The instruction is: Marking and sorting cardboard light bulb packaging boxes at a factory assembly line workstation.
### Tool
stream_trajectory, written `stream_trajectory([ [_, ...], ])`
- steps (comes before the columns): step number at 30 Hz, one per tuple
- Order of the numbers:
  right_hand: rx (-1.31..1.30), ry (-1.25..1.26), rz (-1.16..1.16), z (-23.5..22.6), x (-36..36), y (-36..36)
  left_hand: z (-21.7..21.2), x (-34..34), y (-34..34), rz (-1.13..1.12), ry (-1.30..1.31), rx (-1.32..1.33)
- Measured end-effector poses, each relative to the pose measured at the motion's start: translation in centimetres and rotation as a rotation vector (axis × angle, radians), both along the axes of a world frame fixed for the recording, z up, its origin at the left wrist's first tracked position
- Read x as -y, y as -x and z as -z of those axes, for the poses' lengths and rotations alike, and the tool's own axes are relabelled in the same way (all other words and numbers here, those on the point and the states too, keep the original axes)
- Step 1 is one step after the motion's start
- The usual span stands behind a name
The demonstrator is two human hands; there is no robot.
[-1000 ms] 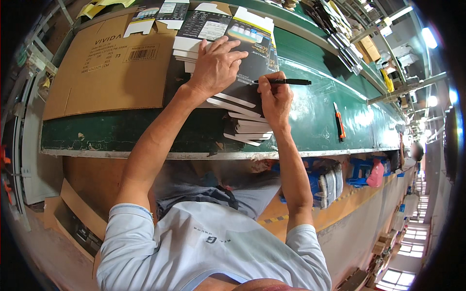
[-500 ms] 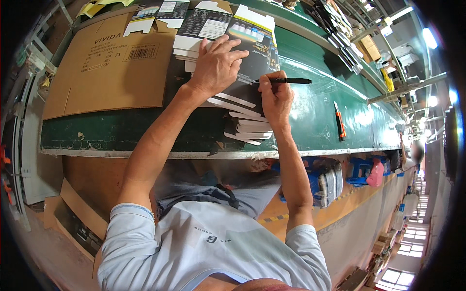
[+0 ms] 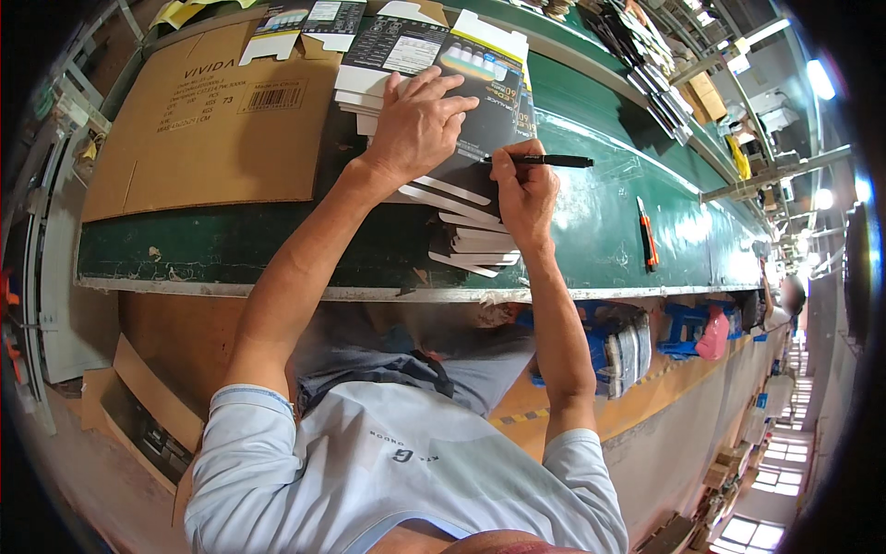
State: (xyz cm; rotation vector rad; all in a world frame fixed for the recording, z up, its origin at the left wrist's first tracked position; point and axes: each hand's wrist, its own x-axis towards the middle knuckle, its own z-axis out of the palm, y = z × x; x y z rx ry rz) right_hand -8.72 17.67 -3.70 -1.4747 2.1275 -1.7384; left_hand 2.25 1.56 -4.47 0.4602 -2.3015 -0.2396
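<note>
Right hand point(image 3: 524, 189) has its fingers clamped on a slim black pen point(image 3: 540, 161), tip at the top sheet of the stack of dark flat printed cartons point(image 3: 461, 198) on the green bench point(image 3: 600, 222); left hand point(image 3: 417, 125) lies flat, fingers spread, on the stack. Best keep that pressure firm so the sheet cannot slide while marking

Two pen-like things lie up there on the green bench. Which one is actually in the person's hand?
The black pen, gripped in the right hand over the stack of flat dark cartons. The orange-handled tool lies untouched on the green bench, farther right.
</note>
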Motion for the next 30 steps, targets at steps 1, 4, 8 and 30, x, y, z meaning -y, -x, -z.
stream_trajectory([
  [1, -0.014, 0.008, -0.003, 0.0, 0.0, 0.0, 0.0, 0.0, 0.0, -0.003, 0.007, 0.001],
  [4, -0.033, -0.027, -0.003, -0.2, 0.0, -0.1, 0.0, -0.1, -0.1, -0.011, 0.006, -0.002],
  [8, -0.004, -0.021, 0.004, 0.0, 0.1, 0.0, 0.0, -0.1, -0.1, -0.006, 0.0, 0.003],
  [30, 0.373, 0.249, 0.021, 0.7, -0.5, 1.1, -4.2, -1.9, -0.4, -0.022, -0.063, 0.302],
])
